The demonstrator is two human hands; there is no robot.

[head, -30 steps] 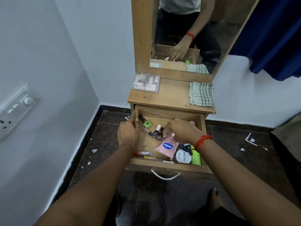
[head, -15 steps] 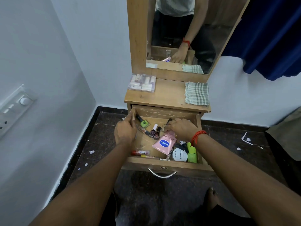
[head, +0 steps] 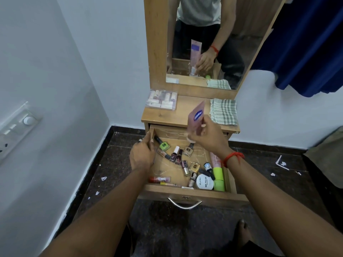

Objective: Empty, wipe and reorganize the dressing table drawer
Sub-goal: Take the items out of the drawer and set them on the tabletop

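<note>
**Now emptying: pink tube held above the drawer**

Right hand [head: 207, 134] grips the pink tube [head: 195, 115] near its cap end. The fingers [head: 202, 125] are wrapped round it and the tube stands roughly upright, tilted a little right, label toward the camera. It is clear of the drawer [head: 185, 194], in front of the desk [head: 167, 115] edge. The mirror [head: 204, 43] shows the same grip from the far side. The low grip probably gives control for setting it down on the desk top.

Left hand [head: 143, 154] holds the drawer's left side wall, its fingers [head: 150, 140] curled over the rim. Likely bracing so the drawer does not slide or wobble while items come out.

Drawer is pulled well out and far from empty. Nail polish bottles [head: 178, 156] lie scattered mid-drawer, with a white jar [head: 205, 181] and green tubes [head: 218, 176] at front right. Small sticks lie along the front wall.

On the desk, a clear case [head: 161, 100] of small tubes sits back left and a checked cloth [head: 223, 112] lies folded back right. The cloth looks staged for the wipe step, not yet started. Bare wood between them is the obvious drop spot.

Judgement: early in the emptying stage. Risks are knocking the case or burying the cloth under items. Loose round bottles may roll once set on the desk.
</note>
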